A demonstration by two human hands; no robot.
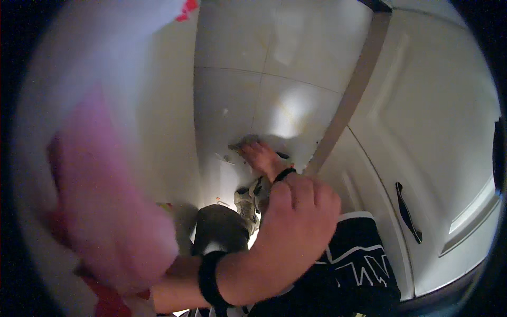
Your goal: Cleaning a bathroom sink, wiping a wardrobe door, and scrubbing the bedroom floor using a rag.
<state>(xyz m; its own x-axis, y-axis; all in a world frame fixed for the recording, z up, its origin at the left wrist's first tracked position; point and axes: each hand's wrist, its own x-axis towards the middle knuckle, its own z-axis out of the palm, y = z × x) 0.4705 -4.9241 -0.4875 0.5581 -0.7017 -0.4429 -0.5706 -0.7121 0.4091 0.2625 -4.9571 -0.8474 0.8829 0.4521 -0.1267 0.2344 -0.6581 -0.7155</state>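
Down on the floor, my right hand [259, 158] presses its curled fingers on what looks like a dark grey rag [249, 140]. A black band [284, 173] circles that wrist. Much closer to the camera, my left hand [303, 206] is curled with its knuckles up, over the line of my right arm and near my knee. Its fingertips and palm are hidden, so I cannot tell what it grips. The left wrist wears a wider black band [212, 277]. A small dark object [282, 155] lies on the tiles beside my right hand.
White cabinet doors [427, 119] with a black handle [408, 214] line the right. A pale panel [166, 119] bounds the floor tiles [233, 103] at left. A blurred pink thing [119, 198] blocks much of the left view. My shoe [246, 204] stands below the rag.
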